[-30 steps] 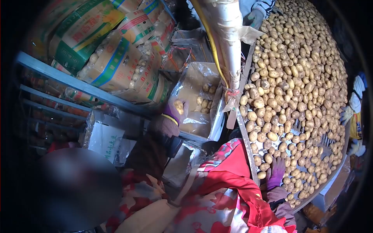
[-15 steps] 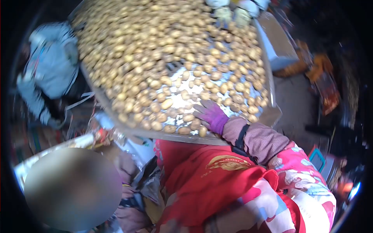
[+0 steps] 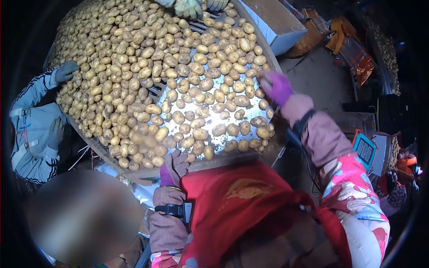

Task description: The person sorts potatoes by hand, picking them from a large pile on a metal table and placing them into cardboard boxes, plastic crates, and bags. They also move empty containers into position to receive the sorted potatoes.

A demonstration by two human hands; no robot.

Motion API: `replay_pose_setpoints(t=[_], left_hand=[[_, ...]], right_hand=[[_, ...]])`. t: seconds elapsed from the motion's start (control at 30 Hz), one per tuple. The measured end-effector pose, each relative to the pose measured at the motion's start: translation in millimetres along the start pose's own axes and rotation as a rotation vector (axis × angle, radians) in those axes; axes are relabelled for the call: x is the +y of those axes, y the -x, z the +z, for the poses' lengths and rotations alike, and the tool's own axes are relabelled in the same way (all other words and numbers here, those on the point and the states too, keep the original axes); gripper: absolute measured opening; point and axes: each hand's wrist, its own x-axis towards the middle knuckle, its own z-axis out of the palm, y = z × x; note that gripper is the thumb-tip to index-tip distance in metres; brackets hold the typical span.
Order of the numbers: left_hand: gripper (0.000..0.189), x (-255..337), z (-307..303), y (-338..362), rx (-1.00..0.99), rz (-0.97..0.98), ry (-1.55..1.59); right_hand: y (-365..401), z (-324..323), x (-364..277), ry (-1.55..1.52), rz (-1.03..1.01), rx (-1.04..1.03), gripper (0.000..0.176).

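My left hand [image 3: 174,167], in a purple and grey glove, lies at the near edge of the sorting table [image 3: 214,164], fingers spread, beside the nearest potatoes [image 3: 208,152]. Nothing shows in it. On the table's right side, my right hand [image 3: 277,87], in a purple glove, is over the rim by the outer potatoes. Its fingers are blurred, and whether it holds anything cannot be made out. Potatoes cover the table thickly at the left and back, more loosely over the shiny metal surface in front of me.
A co-worker in a light blue jacket [image 3: 38,134] is at the left, one gloved hand [image 3: 67,71] on the potatoes. Another person's gloved hands [image 3: 188,8] are at the far edge. A white-sided cardboard box [image 3: 286,38] stands beyond the right rim. A blurred round patch covers the lower left.
My right hand has moved from the near potatoes to the right rim. My left hand has come into view at the near edge. The left co-worker's hand now reaches onto the potatoes.
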Motion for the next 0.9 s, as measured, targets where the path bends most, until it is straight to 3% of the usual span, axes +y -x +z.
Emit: replay_pose_setpoints(t=[0.1, 0.17, 0.27, 0.37, 0.43, 0.47, 0.5, 0.53, 0.57, 0.6, 0.63, 0.67, 0.73, 0.77, 0.8, 0.83, 0.87, 0.9], left_hand=[[0.062, 3, 1, -1, 0.017, -0.028, 0.003], [0.061, 1, -4, -7, 0.012, -0.038, 0.011], [0.063, -3, -10, -7, 0.016, -0.041, 0.002], [0.061, 1, -6, -10, 0.014, -0.055, 0.039], [0.06, -3, -2, -11, -0.046, -0.034, 0.138], [0.059, -9, 4, -14, -0.11, -0.012, 0.232], [0.058, -11, 7, -15, -0.175, 0.006, 0.322], [0.057, -5, 8, -11, -0.457, -0.101, 0.394], [0.053, 5, 41, 9, -0.362, -0.108, 0.431], [0.048, 20, 97, 38, -0.266, -0.113, 0.466], [0.045, 29, 128, 52, -0.17, -0.106, 0.499], [0.044, 15, 120, 35, -0.283, -0.023, 0.525], [0.043, -24, 86, -5, -0.495, 0.148, 0.579], [0.046, -15, 73, 14, -0.352, -0.054, 0.727], [0.048, -19, 42, 13, -0.526, -0.061, 0.798], [0.05, -23, 7, 15, -0.7, -0.072, 0.865], [0.045, -13, -15, 38, -0.474, -0.054, 0.788], [0.04, -5, -41, 66, -0.249, -0.038, 0.705]], right_hand=[[-110, 19, 24, 0.124, 0.205, 0.085, 0.053], [-164, 37, 23, 0.041, 0.281, -0.075, 0.062], [-145, 52, -25, 0.421, 0.22, -0.196, 0.057], [-96, 88, -16, 0.372, 0.111, -0.067, 0.05], [-58, 81, -26, 0.19, 0.066, -0.014, 0.042], [-48, 66, -49, 0.119, 0.137, -0.134, 0.04], [-21, 67, -76, -0.262, 0.224, -0.215, 0.042], [5, 68, -103, -0.708, 0.361, -0.258, 0.044], [32, 69, -130, -1.058, 0.519, -0.273, 0.047], [54, 114, -113, -0.415, -0.163, -0.414, 0.053], [79, 117, -139, -0.477, -0.224, -0.444, 0.053], [80, 115, -160, -0.461, -0.316, -0.608, 0.053], [105, 139, -132, -0.236, -0.49, -0.215, 0.05], [115, 143, -112, -0.12, -0.572, -0.013, 0.048], [104, 126, -86, 0.08, -0.635, -0.25, 0.046], [93, 89, -88, 0.041, -0.386, -0.518, 0.047], [100, 86, -61, -0.047, -0.531, -0.098, 0.044], [102, 66, -51, 0.047, -0.51, -0.059, 0.036]])
